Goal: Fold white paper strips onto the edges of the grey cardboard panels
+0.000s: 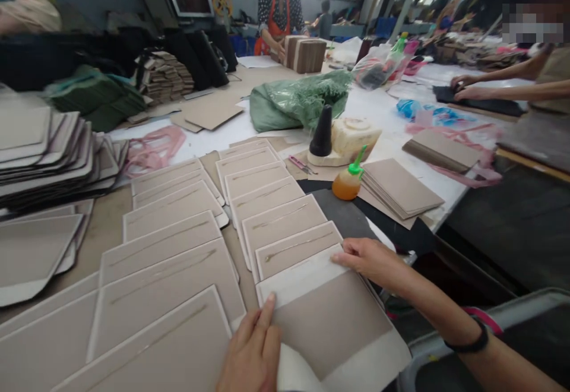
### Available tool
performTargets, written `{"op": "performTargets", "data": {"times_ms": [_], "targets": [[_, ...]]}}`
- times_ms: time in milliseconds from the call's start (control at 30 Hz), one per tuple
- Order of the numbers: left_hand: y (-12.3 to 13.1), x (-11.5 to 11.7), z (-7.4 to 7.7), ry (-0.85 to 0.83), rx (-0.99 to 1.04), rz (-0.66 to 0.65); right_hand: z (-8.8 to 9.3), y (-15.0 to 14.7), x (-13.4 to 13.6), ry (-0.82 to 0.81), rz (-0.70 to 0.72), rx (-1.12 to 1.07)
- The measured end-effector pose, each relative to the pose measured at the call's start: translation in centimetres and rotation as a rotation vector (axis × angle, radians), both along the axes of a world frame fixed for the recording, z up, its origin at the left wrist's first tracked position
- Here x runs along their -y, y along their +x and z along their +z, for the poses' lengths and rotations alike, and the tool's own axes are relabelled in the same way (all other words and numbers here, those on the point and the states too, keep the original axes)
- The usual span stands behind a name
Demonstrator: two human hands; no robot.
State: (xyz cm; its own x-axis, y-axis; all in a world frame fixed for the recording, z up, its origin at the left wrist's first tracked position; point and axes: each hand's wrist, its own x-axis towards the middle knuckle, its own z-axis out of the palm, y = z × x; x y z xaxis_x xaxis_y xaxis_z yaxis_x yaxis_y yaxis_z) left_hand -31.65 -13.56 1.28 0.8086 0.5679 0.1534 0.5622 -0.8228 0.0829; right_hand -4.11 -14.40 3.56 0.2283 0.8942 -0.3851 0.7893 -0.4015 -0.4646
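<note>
A beige cardboard panel [329, 315] with whitish bands along its far and near ends lies in front of me. My right hand [369, 261] pinches its far right corner, thumb and fingertips together at the edge. On the far left corner rests the outstretched index finger of my left hand [253, 344], which lies flat with nothing gripped. A curved white sheet [296, 371] shows beside that hand. Beyond the panel, a row of overlapping beige boards [282, 217] carries thin streaks of glue. Similar streaked boards [160, 285] overlap in another row to the left.
An orange glue bottle [346, 183] with a green nozzle stands near a black cone [323, 133] and pink snips [300, 164]. Stacked boards lie right [403, 187] and left [44, 154]. A green bag [285, 104] sits farther back. Co-workers handle material across the table and at right.
</note>
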Motion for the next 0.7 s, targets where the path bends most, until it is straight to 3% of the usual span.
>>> {"op": "performTargets", "data": {"times_ms": [267,400,567,700], "targets": [[0.4,0.5,1.2,-0.122,-0.02,0.064,-0.6,0.7,0.0,-0.009,0.083,-0.036],[-0.1,0.2,0.8,-0.133,-0.002,0.02,-0.4,0.5,-0.1,-0.007,0.074,-0.012],[-1.1,-1.0,-1.0,0.062,0.039,-0.171,0.1,0.2,-0.1,-0.008,0.039,0.008],[-1.1,-1.8,-1.3,0.214,0.047,-0.275,0.3,0.0,-0.2,-0.019,0.016,-0.004]]}}
